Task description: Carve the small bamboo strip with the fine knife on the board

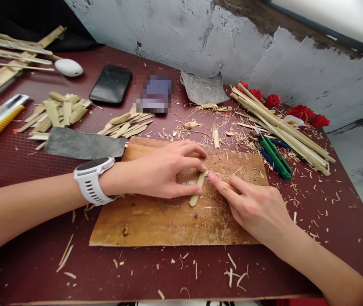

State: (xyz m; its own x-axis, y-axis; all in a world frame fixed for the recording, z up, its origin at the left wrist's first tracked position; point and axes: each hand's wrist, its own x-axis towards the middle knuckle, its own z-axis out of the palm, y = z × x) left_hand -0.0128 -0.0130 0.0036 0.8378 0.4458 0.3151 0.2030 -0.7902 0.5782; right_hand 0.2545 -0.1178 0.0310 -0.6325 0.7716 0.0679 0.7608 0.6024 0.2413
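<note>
"So, what sort of surface is it?"

"A dark red table (41, 272), finely textured toward the left, with pale shavings (240, 278) strewn over it. On it lies a scuffed wooden board (156, 225), scratched and pitted."

"And the hands?"

"Both are over the board. The left hand (165, 170) is half open, fingers curved, thumb against a short pale strip (196, 197) that lies slantwise near the board's middle. The right hand (261, 208) has its index finger stretched to the strip's far end, the other fingers curled; something thin shows under them, but I can't tell what, or how firmly it's gripped."

"What stands around the board?"

"Behind its left corner, a grey sheet (86, 143) and piles of cut slips (58, 112); farther back, a black slab like a phone (110, 85). To the right, a green cutter (275, 157) beside a bundle of sticks (283, 127), with red flowers (272, 100) behind."

"And the room?"

"A pale blue-grey wall (175, 34), patchy and cracked, rises behind the table. Black cloth (35, 21) hangs at the far left."
</note>
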